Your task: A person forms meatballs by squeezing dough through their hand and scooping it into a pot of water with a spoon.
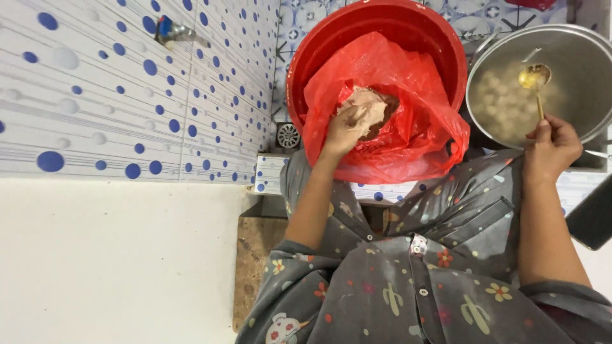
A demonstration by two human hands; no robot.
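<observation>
My left hand [347,127] reaches into a red plastic bag [414,121] that lines a red basin [319,44]. It is closed on a lump of pale brown paste [373,105] inside the bag. My right hand [551,143] grips the handle of a golden spoon [534,78]. The spoon's bowl hangs over a large metal pot [574,51] holding cloudy water and several pale round balls [500,95]. My patterned grey shirt [414,280] fills the lower part of the view.
White tiles with blue dots [127,95] cover the left side, with a metal tap [175,30] near the top. A round floor drain [288,135] sits left of the basin. A dark flat object [593,220] lies at the right edge.
</observation>
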